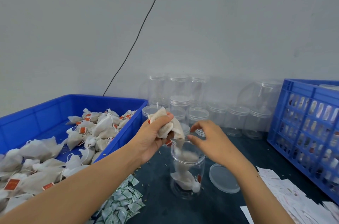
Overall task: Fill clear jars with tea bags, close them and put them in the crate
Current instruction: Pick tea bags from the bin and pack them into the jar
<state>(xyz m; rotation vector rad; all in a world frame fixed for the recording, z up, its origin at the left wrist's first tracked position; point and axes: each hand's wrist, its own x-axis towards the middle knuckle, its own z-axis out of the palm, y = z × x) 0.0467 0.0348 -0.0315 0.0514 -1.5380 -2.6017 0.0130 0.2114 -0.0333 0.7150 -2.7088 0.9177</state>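
**Several tea bags in the left hand, one jar being filled**

Handling: tea bags (169, 128) look light, soft and crushable, like thin mesh pouches with string and a red tag. They bunch easily, so a loose fistful works; no need for a precise grip. Strings could snag on each other or on the jar rim, my guess.

Left hand (156, 135) grips a clump of bags just above the open jar (187, 174), fingers curled round them. One bag hangs from the clump into the jar mouth, blurred, so likely falling. Right hand (207, 139) hovers beside the clump over the jar, thumb and fingers partly curled as if pinching; can't tell whether it holds anything, maybe a string.

Jar: clear thin plastic, upright on the dark table (216, 209), light and probably easy to tip. Best steadied by the wall or rim when loading. It holds a few bags at the bottom and is mostly unfilled. Its lid (223, 178) lies flat on the table just right of it, apart from the jar.

Containers:
- Blue tray (55, 106) on the left: a big loose heap of tea bags.
- Blue crate (300, 113) on the right: filled jars visible through the slots, count unclear.
- Empty jars (216, 112) with lids on, stacked along the wall behind.
- Small green-printed sachets (124, 203) piled on the table near the tray; paper slips (286, 198) at the right edge.
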